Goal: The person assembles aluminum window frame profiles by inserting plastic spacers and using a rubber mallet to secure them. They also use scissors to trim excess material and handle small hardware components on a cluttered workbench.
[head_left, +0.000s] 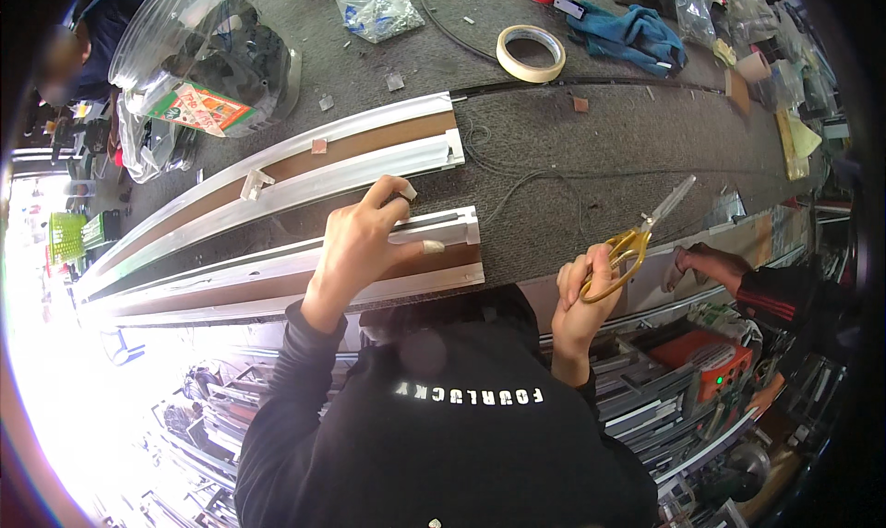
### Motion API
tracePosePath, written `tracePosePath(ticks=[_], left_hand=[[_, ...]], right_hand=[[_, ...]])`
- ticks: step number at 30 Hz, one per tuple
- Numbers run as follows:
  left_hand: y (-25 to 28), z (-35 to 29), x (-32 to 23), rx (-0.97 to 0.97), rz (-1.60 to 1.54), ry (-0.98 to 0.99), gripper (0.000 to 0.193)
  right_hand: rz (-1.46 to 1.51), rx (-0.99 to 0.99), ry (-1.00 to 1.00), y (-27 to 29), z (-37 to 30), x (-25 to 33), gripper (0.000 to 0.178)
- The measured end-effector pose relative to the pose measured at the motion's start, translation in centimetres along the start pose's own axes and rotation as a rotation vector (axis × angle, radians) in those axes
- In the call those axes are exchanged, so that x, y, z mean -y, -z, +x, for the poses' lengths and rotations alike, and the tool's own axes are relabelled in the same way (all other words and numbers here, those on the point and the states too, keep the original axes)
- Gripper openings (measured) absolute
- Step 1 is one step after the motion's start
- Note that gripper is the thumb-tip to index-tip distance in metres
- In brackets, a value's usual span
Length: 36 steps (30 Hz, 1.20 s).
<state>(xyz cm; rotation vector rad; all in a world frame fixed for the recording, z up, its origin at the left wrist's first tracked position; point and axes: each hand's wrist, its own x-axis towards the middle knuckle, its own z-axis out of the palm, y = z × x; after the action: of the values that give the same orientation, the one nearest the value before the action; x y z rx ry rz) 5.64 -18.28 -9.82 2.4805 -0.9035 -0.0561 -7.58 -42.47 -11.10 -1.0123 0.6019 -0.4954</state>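
My right hand [583, 299] is closed around the yellow handles of a pair of scissors [630, 248]. The blades point up and away to the right, slightly parted. My left hand [362, 237] lies over the nearer white metal profile [466, 223], thumb and forefinger spread apart on either side of a thin black strip [434, 222] along it. Pale wraps cover the thumb tip and a fingertip; the other fingers are partly hidden. A second white profile [406, 163] with a brown inner face lies beyond, carrying a small clear plastic piece [256, 185].
Farther back on the grey carpeted bench [526, 131] are a tape roll [531, 54], a blue cloth [637, 39], a large clear jar [208, 62] and a plastic bag [377, 6]. Thin cords cross the carpet. Another person's arm [720, 268] shows at right.
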Motion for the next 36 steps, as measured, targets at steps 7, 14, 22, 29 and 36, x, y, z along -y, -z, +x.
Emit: tracePosePath(ticks=[7, 14, 22, 29, 36], left_hand=[[-1.0, -1.9, -2.0, -0.114, -0.163, 0.188, 0.035], [1.0, -7.2, -1.6, -0.461, 0.003, 0.059, 0.043], [-1.0, -8.0, -2.5, -0.247, -0.062, 0.123, 0.056], [3.7, -7.8, 0.4, -0.586, 0.224, 0.587, 0.047], [3.0, -8.0, 4.5, -0.676, 0.22, 0.722, 0.048]], right_hand=[[-0.033, -0.016, -0.002, -0.2, 1.8, 0.3, 0.027], [-0.154, -0.002, 0.062, -1.2, 3.2, -0.5, 0.024], [-0.051, 0.451, 0.222, -3.0, 6.8, -1.4, 0.034], [-0.002, 0.815, 0.233, -3.4, 10.0, -3.2, 0.044], [0.051, 0.766, 0.071, -3.1, 11.2, -4.5, 0.045]])
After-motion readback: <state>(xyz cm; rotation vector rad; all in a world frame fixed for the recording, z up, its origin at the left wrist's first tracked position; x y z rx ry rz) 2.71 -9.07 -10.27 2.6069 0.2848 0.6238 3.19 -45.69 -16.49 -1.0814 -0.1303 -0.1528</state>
